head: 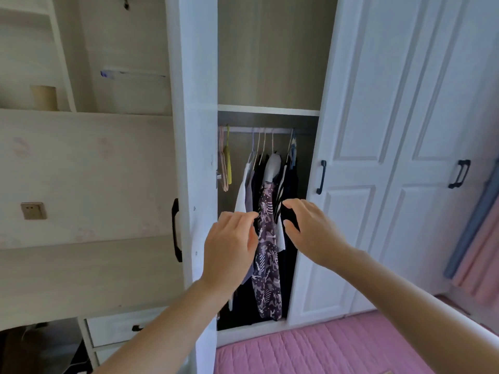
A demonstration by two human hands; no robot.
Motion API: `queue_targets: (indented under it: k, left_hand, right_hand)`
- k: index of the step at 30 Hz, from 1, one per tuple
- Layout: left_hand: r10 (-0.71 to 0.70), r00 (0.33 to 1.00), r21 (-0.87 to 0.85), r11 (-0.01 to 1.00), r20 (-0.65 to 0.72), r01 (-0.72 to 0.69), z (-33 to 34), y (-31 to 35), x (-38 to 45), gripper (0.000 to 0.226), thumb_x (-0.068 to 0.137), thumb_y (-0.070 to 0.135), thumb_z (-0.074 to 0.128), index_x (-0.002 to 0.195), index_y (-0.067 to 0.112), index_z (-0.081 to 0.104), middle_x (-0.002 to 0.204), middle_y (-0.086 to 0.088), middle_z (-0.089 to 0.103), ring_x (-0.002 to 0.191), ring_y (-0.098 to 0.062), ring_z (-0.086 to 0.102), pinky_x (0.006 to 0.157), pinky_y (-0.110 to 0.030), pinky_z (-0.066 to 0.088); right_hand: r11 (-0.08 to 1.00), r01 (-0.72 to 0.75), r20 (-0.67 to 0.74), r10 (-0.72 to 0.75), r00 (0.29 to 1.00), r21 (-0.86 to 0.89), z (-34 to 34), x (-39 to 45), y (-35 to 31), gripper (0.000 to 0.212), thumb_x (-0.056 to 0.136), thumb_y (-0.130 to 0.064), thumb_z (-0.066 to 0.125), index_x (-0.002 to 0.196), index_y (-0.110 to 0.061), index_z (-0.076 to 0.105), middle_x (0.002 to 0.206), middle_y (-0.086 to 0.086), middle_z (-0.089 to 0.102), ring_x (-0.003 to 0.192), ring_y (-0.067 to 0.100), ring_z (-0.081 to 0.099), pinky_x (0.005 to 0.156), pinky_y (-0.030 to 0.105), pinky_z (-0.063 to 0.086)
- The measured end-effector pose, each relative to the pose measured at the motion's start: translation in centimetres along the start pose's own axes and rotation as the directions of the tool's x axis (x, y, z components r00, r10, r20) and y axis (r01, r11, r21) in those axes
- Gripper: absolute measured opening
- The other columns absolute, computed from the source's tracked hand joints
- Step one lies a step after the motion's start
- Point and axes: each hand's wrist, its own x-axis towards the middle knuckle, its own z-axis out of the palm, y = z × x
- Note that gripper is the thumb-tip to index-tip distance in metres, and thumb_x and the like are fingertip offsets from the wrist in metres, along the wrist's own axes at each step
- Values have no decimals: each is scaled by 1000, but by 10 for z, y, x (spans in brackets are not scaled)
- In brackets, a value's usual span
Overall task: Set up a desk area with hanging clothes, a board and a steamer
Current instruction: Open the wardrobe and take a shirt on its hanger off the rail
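Head view, centre frame: both hands reach into the open wardrobe [194, 130]. Left hand [229, 247] has fingers curled against the patterned garment [266, 255], grip unclear. Right hand [310, 228] is spread, holding nothing. Clothes [272, 184] hang on the rail [259, 130] above.

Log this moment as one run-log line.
stage: reaching into open wardrobe | left hand: open, at patterned garment | right hand: open, near dark clothes
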Motion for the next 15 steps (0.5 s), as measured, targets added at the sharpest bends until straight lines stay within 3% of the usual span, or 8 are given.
queue_targets:
  k: [8, 15]
  left_hand:
    - [-218, 972, 82, 974, 89, 211, 92, -13, 62, 24, 91, 18, 57, 113, 15, 65, 104, -1, 70, 98, -22, 58, 75, -33, 49]
    - [-159, 978, 210, 969, 134, 129, 158, -39, 122, 23, 91, 17, 55, 113, 17, 64, 107, 0, 68, 104, -22, 58, 80, -31, 48]
  right_hand:
    - [986, -20, 57, 30, 998, -163, 18, 40, 51, 42, 97, -23, 45, 138, -13, 42, 130, 3, 56, 124, 21, 47, 102, 29, 35]
    - [980, 6, 82, 10, 997, -197, 45, 106, 92, 38, 99, -23, 42, 134, -10, 42, 124, 5, 55, 116, 22, 48, 95, 25, 38]
